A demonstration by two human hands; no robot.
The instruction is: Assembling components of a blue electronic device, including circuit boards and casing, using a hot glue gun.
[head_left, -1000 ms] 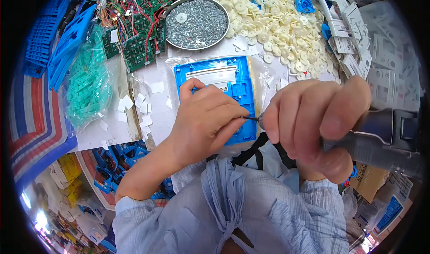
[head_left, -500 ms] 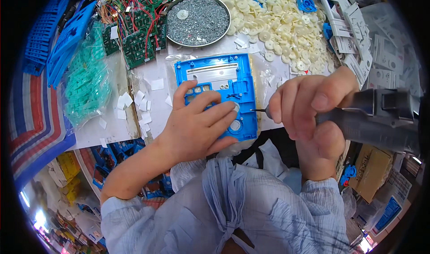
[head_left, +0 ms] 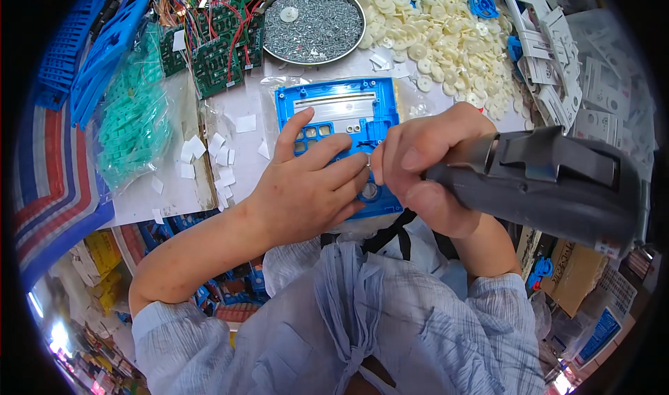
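Now that the left hand [head_left: 306,193] has gone from pinching at the panel's edge a second ago to lying flat across it, fingers spread, the blue plastic panel [head_left: 341,120] looks pinned in place on the table [head_left: 240,109]. The right hand [head_left: 432,168] has swung closer too, its grip wrapped tight round the grey power screwdriver [head_left: 550,182], whose tip is hidden between the hands, so I can't tell whether it touches. That reads as the driving step under way. The panel lies centre, just near of the round metal dish of screws [head_left: 313,22]; it is a bright blue rectangle with a pale slot along its far half and small square openings at its left.
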